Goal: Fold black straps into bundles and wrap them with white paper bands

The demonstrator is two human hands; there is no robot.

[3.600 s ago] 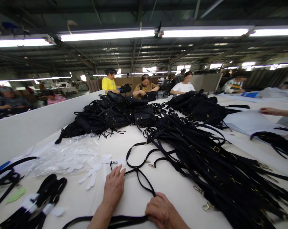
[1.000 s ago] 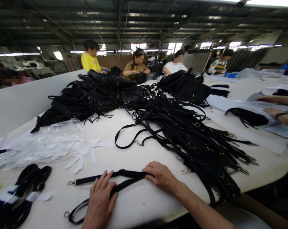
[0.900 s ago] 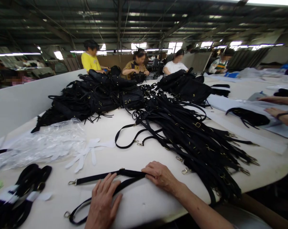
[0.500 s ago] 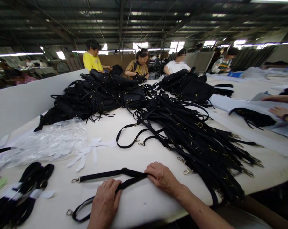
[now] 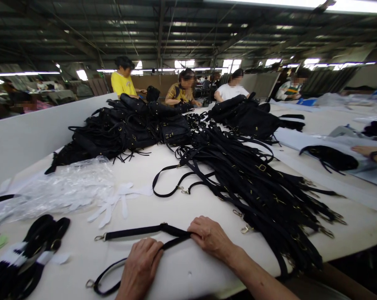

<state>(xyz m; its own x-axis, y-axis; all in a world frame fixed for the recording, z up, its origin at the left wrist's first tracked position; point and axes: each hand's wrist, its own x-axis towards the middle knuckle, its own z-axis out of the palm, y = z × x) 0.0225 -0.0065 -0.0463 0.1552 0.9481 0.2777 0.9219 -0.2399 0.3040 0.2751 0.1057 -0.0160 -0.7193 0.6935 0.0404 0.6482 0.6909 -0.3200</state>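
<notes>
A black strap [image 5: 134, 232] with metal snap hooks lies doubled on the pale table in front of me. My right hand [image 5: 209, 237] pinches it at the folded right end. Lower and to the left, my left hand [image 5: 142, 262] is closed over the strap's nearer length, its fingertips hidden beneath the hand. One snap hook [image 5: 99, 238] points left at the end of the far length. Another snap hook [image 5: 90, 283] rests by the loop left of my left hand. A slider buckle sits on the far length, between the two hands.
A big heap of black straps [image 5: 254, 183] spreads to the right. Black bags [image 5: 129, 125] are piled at the back. Clear plastic bags [image 5: 72, 183], white paper strips [image 5: 113, 204] and bundled straps [image 5: 41, 250] lie left. Several people work across the table; a co-worker's hand [image 5: 368, 151] is at far right.
My left hand has slid slightly right and down along the strap. My right hand keeps its grip, almost unmoved. One of the co-worker's hands at right has left the view.
</notes>
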